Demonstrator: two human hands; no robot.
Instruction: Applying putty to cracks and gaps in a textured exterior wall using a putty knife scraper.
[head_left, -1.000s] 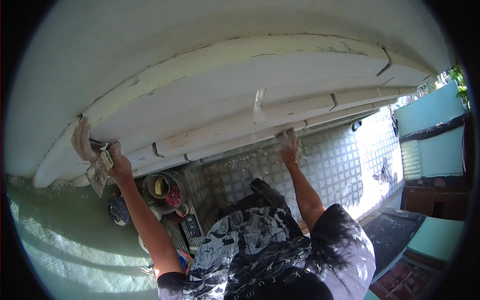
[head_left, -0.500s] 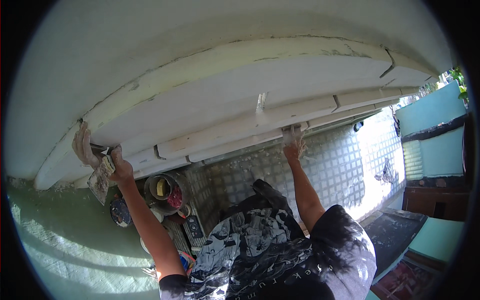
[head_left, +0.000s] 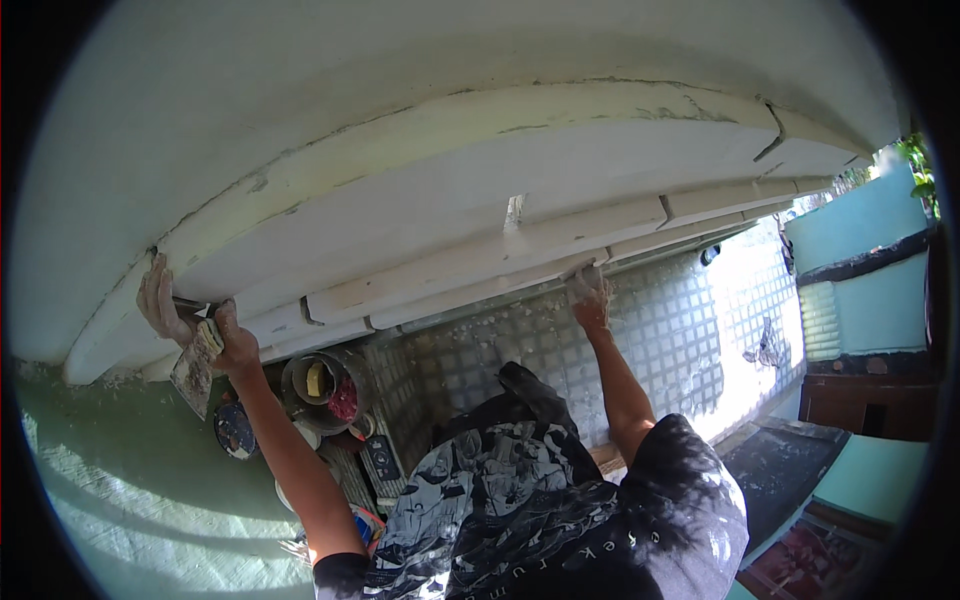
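My left hand is closed around a putty knife with a broad, crusted blade hanging downward. Dusty, outstretched fingers rest by the left end of the pale curved ledge, and a dark metal edge shows between them and the thumb. How these fingers join the hand is partly hidden. Farther right, my right hand is coated in white dust and bent against the edge of a lower ledge. Its fingertips blur into the ledge, so what they hold, if anything, cannot be made out.
Below my left arm stand a bucket with yellow and pink things inside and a speckled round container. Slots cut the ledges. Tiled floor spreads beneath, and a dark-topped surface lies at right.
The whole view has shifted slightly. My right hand has slid a little to the right along the lower ledge, and the flat grey piece at its fingers shows less clearly. My left hand keeps its hold.
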